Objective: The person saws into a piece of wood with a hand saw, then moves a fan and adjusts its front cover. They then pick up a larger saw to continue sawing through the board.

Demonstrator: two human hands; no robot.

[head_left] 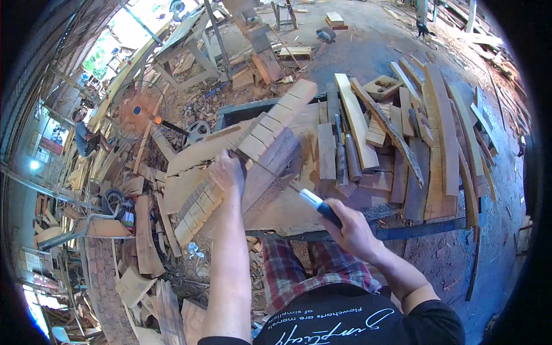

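A long wooden beam [267, 135] lies slantwise across the workbench, with several evenly spaced cuts across it. My left hand [228, 172] grips the beam near its middle, pressing it against the wood below; its fingertips are partly hidden. My right hand [351, 230] is closed round the dark handle of a hand saw [313, 199] with a pale collar. The thin blade shows nearly edge-on and reaches left to the beam, beside my left hand. A darker plank [276, 158] lies under and beside the beam.
Chisel-like tools with long handles [340, 158] and many loose boards [440, 138] lie on the bench's right. A standing fan [137, 110] is at the left, near a wheelbarrow [109, 227]. Scrap wood covers the floor. Another person [87, 138] sits at the far left.
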